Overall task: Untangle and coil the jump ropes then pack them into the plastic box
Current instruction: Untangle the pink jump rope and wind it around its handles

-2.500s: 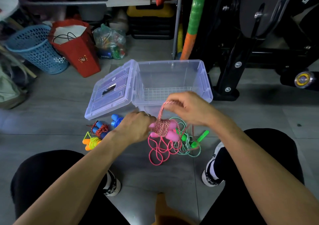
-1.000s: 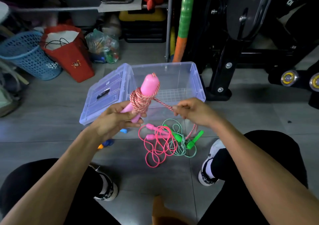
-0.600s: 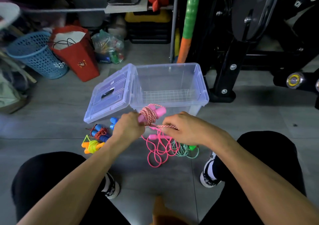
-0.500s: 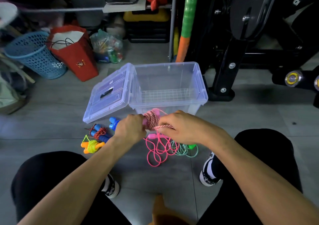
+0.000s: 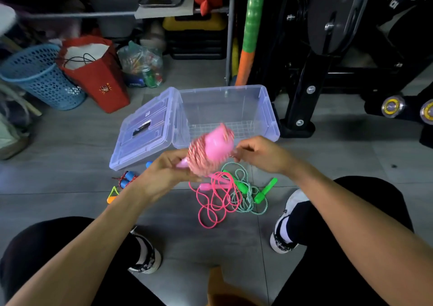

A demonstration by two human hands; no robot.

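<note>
Since half a second ago the left hand has lifted the pink-handled rope bundle (blurred) before the plastic box, the right hand pinching its tail, so this coil looks nearly ready to pack.

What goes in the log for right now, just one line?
step: coiling | left hand: grips pink-handled rope | right hand: at rope end, grip unclear | plastic box: open, no ropes inside
</note>
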